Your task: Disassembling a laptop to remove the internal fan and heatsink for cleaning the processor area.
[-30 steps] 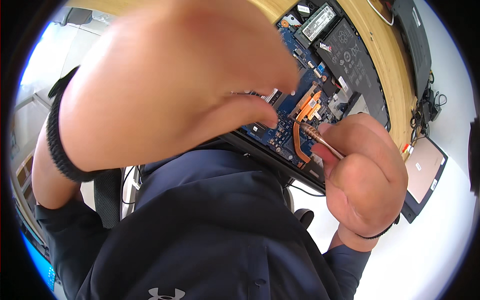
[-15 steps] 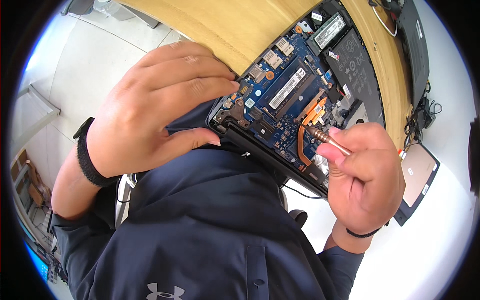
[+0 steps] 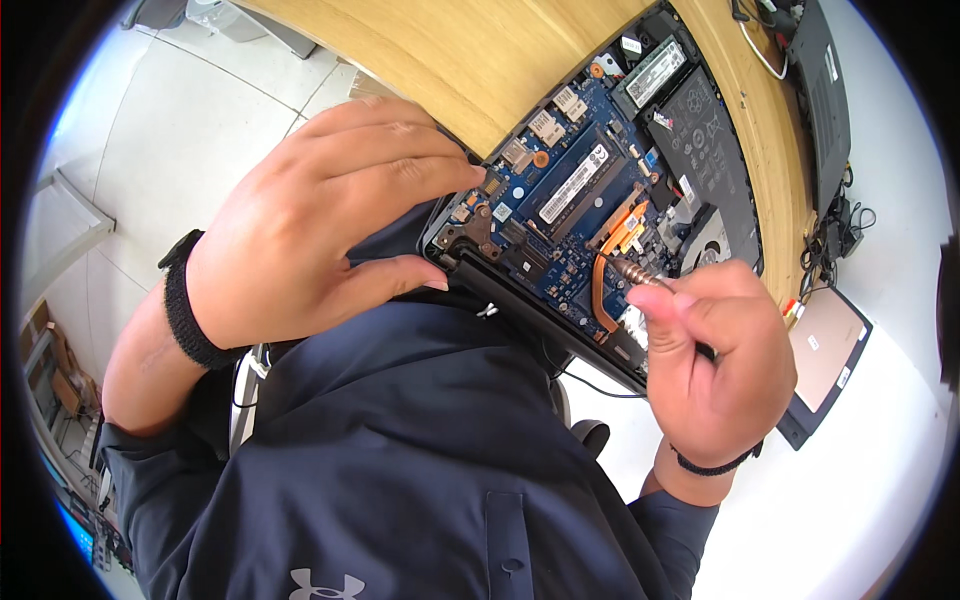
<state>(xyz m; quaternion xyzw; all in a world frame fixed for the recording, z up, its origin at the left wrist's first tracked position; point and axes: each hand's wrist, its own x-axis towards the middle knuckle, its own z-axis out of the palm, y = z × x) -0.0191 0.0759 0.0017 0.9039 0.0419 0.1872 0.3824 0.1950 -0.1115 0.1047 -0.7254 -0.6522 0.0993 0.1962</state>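
An opened laptop (image 3: 560, 270) lies tilted across the table edge, its blue circuit board (image 3: 540, 205) bare. My left hand (image 3: 310, 230) grips its near left corner, fingertips on the side edge and thumb by the hinge. My right hand (image 3: 720, 350) is closed on a ribbed, copper-coloured screwdriver (image 3: 640, 273). The screwdriver's tip is at the copper heat pipe (image 3: 600, 295), beside the orange heatsink plate (image 3: 627, 229); the fingers hide its rear part. Farther up the board sit a memory module (image 3: 573, 187) and a solid-state drive (image 3: 655, 73), with a black battery (image 3: 700, 145) alongside.
The wooden table (image 3: 450, 60) extends beyond the laptop. A dark laptop (image 3: 822, 100) stands at the far right above tangled black cables (image 3: 830, 235). A gold-coloured laptop panel (image 3: 828, 340) lies to the right. A thin cable (image 3: 600, 388) hangs under the opened laptop.
My right hand has shifted slightly left, and less of the screwdriver shows past its fingers. My left hand keeps its hold on the laptop corner. The view has shifted a little.
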